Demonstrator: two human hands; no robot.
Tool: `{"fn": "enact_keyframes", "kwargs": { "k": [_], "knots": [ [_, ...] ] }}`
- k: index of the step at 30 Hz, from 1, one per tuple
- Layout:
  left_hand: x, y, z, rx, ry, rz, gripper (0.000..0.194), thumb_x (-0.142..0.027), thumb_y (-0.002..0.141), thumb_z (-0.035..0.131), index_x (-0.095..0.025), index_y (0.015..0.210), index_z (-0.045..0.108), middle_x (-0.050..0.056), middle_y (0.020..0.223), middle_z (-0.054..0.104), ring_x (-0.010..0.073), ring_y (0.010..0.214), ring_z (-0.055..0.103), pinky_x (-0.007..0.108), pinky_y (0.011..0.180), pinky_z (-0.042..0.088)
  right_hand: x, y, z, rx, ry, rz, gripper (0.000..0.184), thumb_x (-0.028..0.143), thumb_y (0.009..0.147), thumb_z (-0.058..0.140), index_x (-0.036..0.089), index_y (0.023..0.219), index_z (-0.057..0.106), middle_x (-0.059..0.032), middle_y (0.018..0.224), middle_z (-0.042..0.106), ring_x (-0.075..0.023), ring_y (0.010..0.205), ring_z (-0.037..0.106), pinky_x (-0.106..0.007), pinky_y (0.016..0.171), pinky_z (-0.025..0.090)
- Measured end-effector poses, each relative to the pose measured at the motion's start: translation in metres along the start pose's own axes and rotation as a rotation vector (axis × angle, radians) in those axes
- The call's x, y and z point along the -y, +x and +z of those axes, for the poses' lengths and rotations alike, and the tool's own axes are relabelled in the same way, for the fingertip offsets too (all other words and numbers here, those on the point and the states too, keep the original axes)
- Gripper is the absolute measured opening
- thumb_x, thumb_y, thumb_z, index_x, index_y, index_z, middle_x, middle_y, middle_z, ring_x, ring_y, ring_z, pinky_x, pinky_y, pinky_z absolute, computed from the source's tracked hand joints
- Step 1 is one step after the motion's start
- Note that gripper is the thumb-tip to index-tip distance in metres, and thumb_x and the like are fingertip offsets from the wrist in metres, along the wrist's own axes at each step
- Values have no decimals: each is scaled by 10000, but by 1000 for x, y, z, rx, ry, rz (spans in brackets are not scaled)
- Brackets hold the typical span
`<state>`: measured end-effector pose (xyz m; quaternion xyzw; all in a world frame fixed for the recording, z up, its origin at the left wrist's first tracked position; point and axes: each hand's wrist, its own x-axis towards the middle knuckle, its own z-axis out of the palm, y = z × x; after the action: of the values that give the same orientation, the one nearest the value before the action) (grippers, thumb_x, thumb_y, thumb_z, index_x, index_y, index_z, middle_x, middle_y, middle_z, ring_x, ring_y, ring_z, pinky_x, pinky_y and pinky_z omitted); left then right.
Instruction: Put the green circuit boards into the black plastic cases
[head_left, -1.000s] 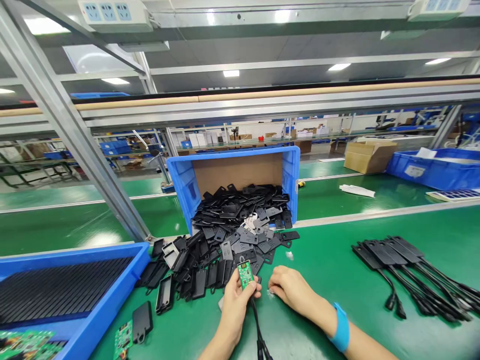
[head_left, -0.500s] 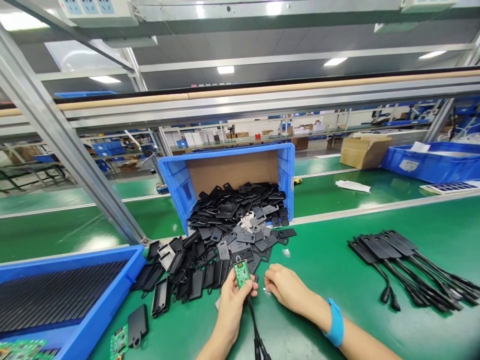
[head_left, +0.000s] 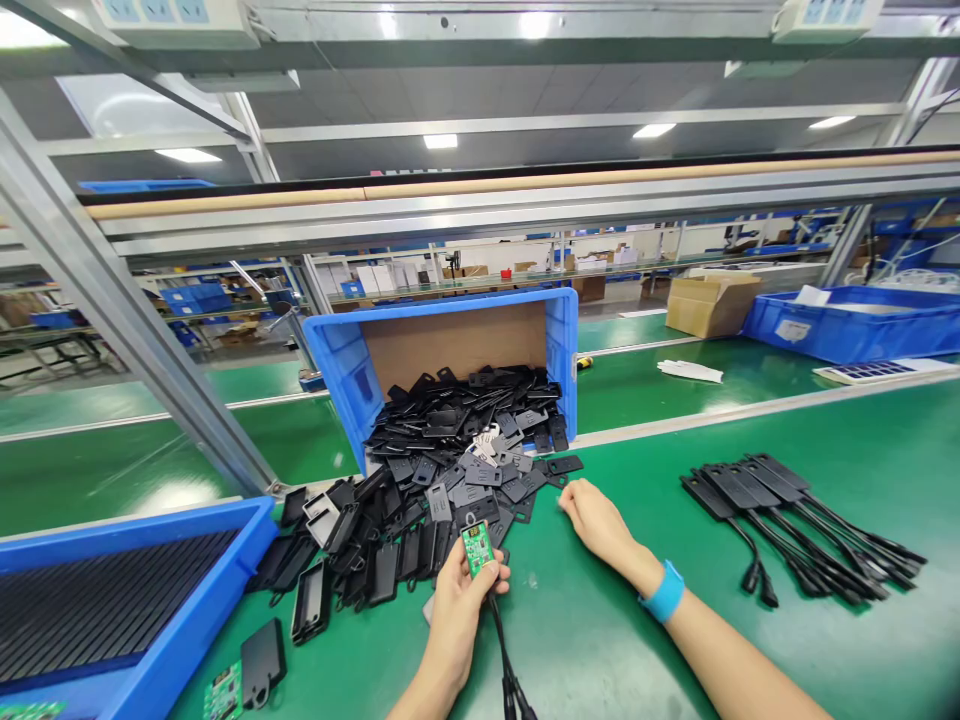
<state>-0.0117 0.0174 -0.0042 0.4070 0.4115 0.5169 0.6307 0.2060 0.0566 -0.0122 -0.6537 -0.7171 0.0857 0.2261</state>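
Observation:
My left hand is closed around a small black case with a green circuit board in it, board side up. Black cables run from its lower end toward the front edge. My right hand rests low over the green table, right of the loose black covers. Its thumb and fingers are pinched together; what lies between them is too small to make out. A faint clear scrap is on the table between my hands.
A tipped blue crate spills black covers and shells forward. At left stands a blue bin of stacked black parts, with another circuit board beside it. Cabled black units lie at right; a white glove lies behind.
My right hand has moved away from the board, rightward and farther back, to where a clear scrap lay. My left hand still holds the circuit board. The view has shifted slightly.

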Motion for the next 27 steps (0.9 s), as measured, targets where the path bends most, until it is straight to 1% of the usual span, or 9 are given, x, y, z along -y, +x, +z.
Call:
{"fn": "enact_keyframes", "kwargs": {
  "k": [3, 6, 7, 9, 12, 15, 17, 21, 27],
  "knots": [
    [0, 0, 1, 2, -2, 5, 415, -277, 682, 713, -149, 1034, 535, 41, 811, 638, 137, 694, 594, 255, 614, 513, -10, 7, -4, -22, -38, 65, 198, 129, 874, 385, 148, 767, 551, -92, 808, 592, -198, 773, 549, -298, 715, 397],
    [-1, 0, 2, 3, 2, 16, 362, -278, 676, 716, -149, 973, 553, 41, 805, 638, 137, 690, 596, 254, 611, 513, -3, 7, -5, -45, -56, 63, 179, 82, 840, 405, 138, 835, 574, -114, 881, 591, -211, 839, 541, -308, 744, 383],
    [-1, 0, 2, 2, 1, 18, 356, -277, 674, 717, -150, 965, 557, 40, 802, 637, 137, 688, 597, 254, 610, 514, 2, 5, -4, -46, -50, 43, 181, 77, 835, 413, 138, 873, 579, -116, 915, 589, -209, 865, 537, -305, 759, 379],
    [-1, 0, 2, -3, -5, 21, 358, -275, 668, 720, -153, 966, 561, 36, 800, 636, 137, 686, 598, 254, 610, 514, 14, -2, -1, 1, -14, -36, 166, 96, 827, 459, 162, 892, 596, -78, 914, 602, -178, 850, 550, -265, 751, 385],
    [-2, -1, 2, -15, -12, 19, 375, -269, 655, 727, -159, 973, 564, 28, 794, 634, 137, 681, 600, 251, 605, 513, 31, -17, 6, 140, 53, -181, 108, 139, 799, 543, 202, 785, 631, 5, 779, 627, -117, 714, 573, -188, 642, 389],
    [-2, -1, 2, -18, -25, 17, 414, -264, 649, 731, -164, 1013, 562, 26, 791, 636, 139, 681, 602, 250, 601, 510, 41, -29, 7, 214, 71, -259, 130, 138, 802, 544, 203, 756, 647, 10, 758, 639, -116, 701, 581, -185, 620, 377],
    [-3, -1, 2, -17, -26, 20, 408, -261, 660, 724, -164, 1021, 562, 28, 794, 634, 139, 684, 601, 251, 604, 509, 44, -32, 4, 233, 63, -288, 158, 138, 817, 526, 197, 749, 655, -9, 768, 643, -134, 728, 585, -203, 639, 376],
    [-3, -2, 2, -10, -18, 16, 356, -258, 669, 718, -159, 979, 572, 30, 794, 628, 139, 681, 598, 248, 596, 506, 46, -33, -1, 258, 40, -318, 184, 147, 834, 512, 187, 730, 659, -32, 766, 634, -154, 738, 580, -229, 655, 374],
    [-3, -2, 2, -18, -21, 7, 464, -261, 667, 721, -169, 1091, 558, 26, 802, 635, 135, 686, 599, 241, 597, 506, 47, -33, 0, 249, 17, -299, 130, 189, 837, 543, 193, 815, 671, -42, 828, 643, -174, 802, 582, -252, 705, 383]
  ]
}}
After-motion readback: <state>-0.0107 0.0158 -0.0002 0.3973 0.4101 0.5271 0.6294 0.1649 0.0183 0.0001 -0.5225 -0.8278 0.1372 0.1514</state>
